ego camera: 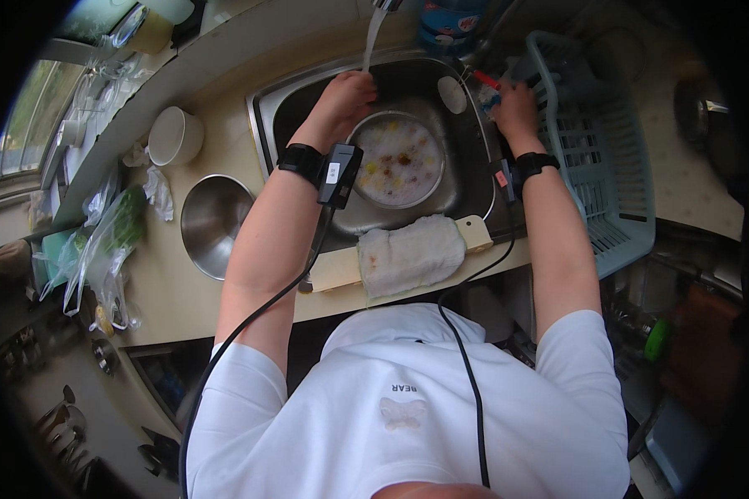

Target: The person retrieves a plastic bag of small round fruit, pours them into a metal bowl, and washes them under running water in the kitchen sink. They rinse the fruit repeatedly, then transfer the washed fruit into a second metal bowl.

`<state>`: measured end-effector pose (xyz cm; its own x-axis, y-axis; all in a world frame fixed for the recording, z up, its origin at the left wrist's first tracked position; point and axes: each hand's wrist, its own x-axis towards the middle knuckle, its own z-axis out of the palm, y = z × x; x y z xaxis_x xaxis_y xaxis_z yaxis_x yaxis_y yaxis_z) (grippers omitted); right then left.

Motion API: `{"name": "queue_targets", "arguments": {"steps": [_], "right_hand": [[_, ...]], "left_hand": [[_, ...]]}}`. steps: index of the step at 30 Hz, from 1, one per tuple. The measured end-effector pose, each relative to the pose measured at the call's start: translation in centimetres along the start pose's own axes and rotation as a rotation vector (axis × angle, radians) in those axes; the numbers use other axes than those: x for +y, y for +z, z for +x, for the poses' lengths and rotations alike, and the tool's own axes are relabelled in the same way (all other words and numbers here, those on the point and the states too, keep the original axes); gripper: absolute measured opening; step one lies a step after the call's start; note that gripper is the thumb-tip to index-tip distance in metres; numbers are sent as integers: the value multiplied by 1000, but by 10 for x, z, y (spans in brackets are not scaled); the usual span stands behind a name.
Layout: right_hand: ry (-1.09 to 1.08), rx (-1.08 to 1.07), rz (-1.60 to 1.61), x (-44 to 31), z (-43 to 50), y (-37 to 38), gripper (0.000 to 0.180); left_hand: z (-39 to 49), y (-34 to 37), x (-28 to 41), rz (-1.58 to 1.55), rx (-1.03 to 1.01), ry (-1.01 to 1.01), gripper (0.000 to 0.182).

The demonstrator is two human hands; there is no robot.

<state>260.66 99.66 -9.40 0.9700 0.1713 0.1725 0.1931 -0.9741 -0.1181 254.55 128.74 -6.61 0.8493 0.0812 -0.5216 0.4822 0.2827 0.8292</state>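
Observation:
Water [372, 43] runs from the tap onto or just behind my left hand [347, 100], which is over the left part of the steel sink [468, 181]; whether it holds anything I cannot tell. Below and right of it, a round bowl [399, 159] of cloudy, foamy water with yellow and brown bits stands in the sink. My right hand [515, 106] is at the sink's right edge, its fingers at a red-handled tool [485, 79] and a blue and white item [489, 98]; its grip is unclear. A pale oval thing [452, 95] lies nearby.
A white cloth [412, 252] lies over a cream board [334, 269] at the sink's front. An empty steel bowl [215, 224], a white bowl [176, 136] and plastic bags with greens [122, 224] are on the left. A light blue plastic basket [618, 237] stands right.

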Motion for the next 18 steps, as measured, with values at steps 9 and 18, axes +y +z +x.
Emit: {"name": "queue_targets", "arguments": {"steps": [9,18], "right_hand": [[-401,12,116,-30,-67,-15,31],[-555,-43,-88,-76,4,58,41]], "left_hand": [[-13,-44,-37,-54,221,-12,23],[-51,-33,-92,54,249,-80,28]]}}
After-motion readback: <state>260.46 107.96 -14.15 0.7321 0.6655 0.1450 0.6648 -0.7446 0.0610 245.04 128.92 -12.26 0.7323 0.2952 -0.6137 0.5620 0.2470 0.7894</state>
